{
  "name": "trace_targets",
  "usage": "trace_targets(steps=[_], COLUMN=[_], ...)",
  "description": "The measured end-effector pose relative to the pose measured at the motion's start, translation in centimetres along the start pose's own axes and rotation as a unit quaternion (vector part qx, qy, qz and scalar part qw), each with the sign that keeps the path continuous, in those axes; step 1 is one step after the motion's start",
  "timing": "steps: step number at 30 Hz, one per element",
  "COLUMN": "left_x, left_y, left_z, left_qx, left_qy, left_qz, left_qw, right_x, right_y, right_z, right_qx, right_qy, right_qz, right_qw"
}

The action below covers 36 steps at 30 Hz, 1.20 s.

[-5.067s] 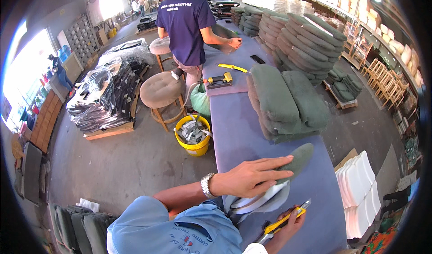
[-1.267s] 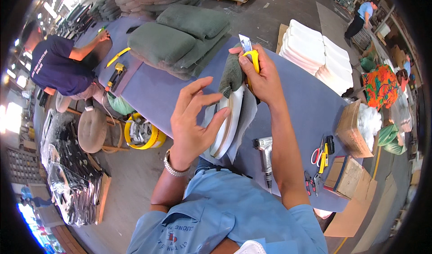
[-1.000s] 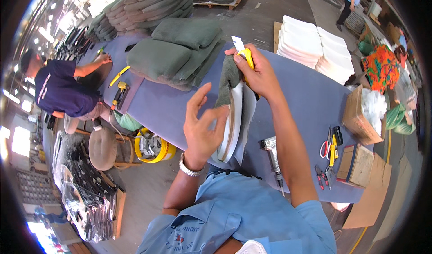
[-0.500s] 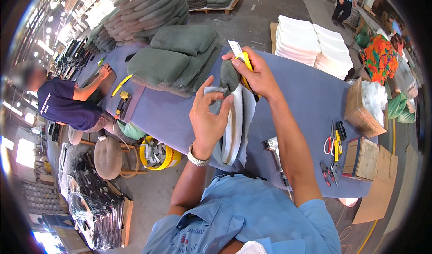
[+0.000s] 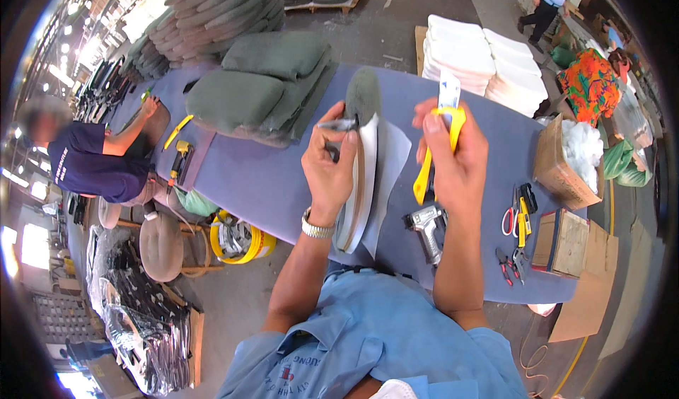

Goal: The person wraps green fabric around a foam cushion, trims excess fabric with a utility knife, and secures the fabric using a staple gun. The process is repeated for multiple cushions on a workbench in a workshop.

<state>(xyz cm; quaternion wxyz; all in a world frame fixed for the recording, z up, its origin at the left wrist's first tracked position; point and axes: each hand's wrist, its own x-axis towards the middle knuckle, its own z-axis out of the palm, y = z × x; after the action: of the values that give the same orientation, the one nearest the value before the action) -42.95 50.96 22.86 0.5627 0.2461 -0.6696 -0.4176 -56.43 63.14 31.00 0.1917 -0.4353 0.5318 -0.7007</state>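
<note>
While the seat panel (image 5: pixel 362 165) is stood on edge on the purple worktop (image 5: pixel 269 180), its upper part is gripped by the left hand (image 5: pixel 329 164), whose fingers are closed around a flap of grey-green fabric at the panel's left face. Only the panel's thin white edge and its fabric-covered top are seen; how the far face is finished cannot be made out, and the lower end is partly hidden by the left wrist with its metal watch (image 5: pixel 316 227). Just right of the panel, a yellow utility knife (image 5: pixel 440 141) is clasped in the right hand (image 5: pixel 456 160), fingers wrapped about the handle and the thumb pressed near its top; the blade end stands upright above the fist, apart from the panel. A sheet of pale backing (image 5: pixel 393 160) lies flat beneath and right of the panel. Below the knife, near the panel's foot, a grey pneumatic stapler (image 5: pixel 426 228) is laid on the worktop, its nose partly covered by the right forearm. Farther right of the panel, scissors and pliers (image 5: pixel 515 222) are scattered beside cardboard boxes (image 5: pixel 566 240). Left of and behind the panel, green cushions (image 5: pixel 265 81) are piled. At the worktop's far left end a second person (image 5: pixel 92 158) is bent over it, largely cut off by the curved rim.
</note>
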Motion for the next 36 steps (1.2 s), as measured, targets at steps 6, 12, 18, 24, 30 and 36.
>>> trace_targets(steps=[6,12,18,24,30,36], left_x=[1.0,0.7,0.5,0.0,-0.5,-0.8], left_y=[-0.2,0.7,1.2,2.5,3.5,3.7], left_z=[1.0,0.9,0.8,0.1,-0.7,-1.1], left_qx=[-0.041,-0.013,0.012,0.053,0.072,0.065], left_qy=[-0.011,-0.011,-0.01,-0.013,-0.006,0.002], left_qz=[-0.012,-0.02,0.01,-0.006,0.01,-0.003], left_qw=[0.999,1.0,1.0,0.999,0.997,0.998], right_x=[-3.1,-2.6,-2.6,-2.5,-3.4,-3.9], right_y=[4.3,5.3,4.6,3.8,3.2,3.2], right_z=[2.9,4.7,5.0,4.6,4.7,5.0], right_qx=[-0.173,-0.277,-0.301,-0.326,-0.332,-0.333], right_qy=[-0.072,-0.067,-0.073,-0.104,-0.125,-0.131], right_qz=[0.028,0.036,0.062,0.088,0.074,0.057], right_qw=[0.982,0.958,0.949,0.935,0.932,0.932])
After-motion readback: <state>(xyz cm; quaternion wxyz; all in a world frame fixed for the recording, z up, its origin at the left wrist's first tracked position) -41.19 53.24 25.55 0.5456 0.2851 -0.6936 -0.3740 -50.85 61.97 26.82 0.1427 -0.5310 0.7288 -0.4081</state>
